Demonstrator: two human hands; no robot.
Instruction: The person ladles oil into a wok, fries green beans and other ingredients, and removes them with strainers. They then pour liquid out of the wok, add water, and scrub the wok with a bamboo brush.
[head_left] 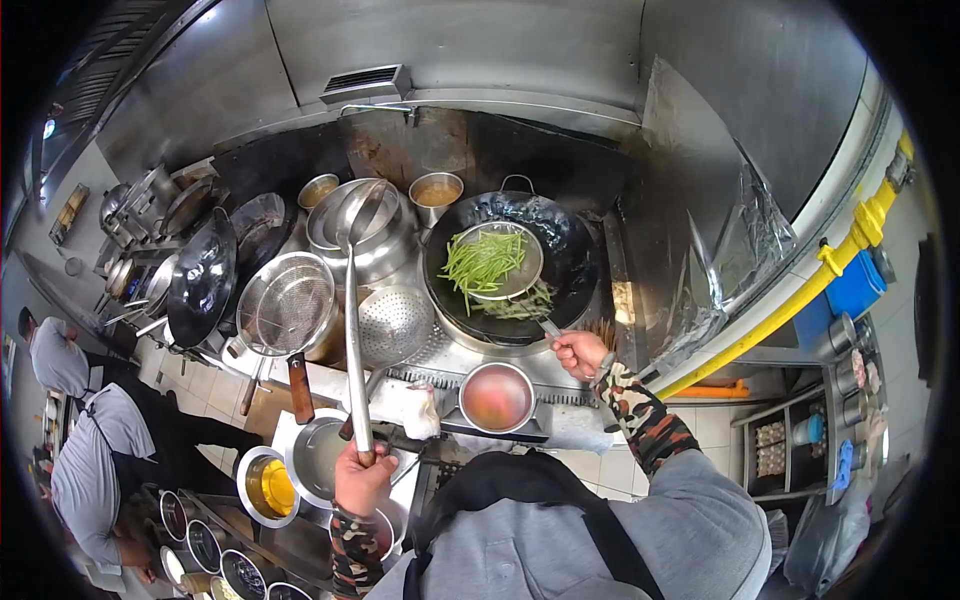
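Note:
My left hand (362,480) is closed round the end of a long metal ladle (354,330), held upright in view, its bowl overlapping a large metal pot (385,250). My right hand (580,355) grips the handle of a round strainer (533,262) over the black wok (572,245). Long thin green vegetable pieces (484,262), like green beans, lie heaped in the strainer and hang over its left rim. More pieces show in the wok just below it. Much of the handle is hidden by my fingers.
A wire strainer (290,300) and a perforated ladle (396,325) lie left of the wok. In front stands a pot of reddish liquid (497,398). A bowl of yellow oil (270,488) is at lower left. Two people (105,450) work at left; a yellow pipe (760,335) runs at right.

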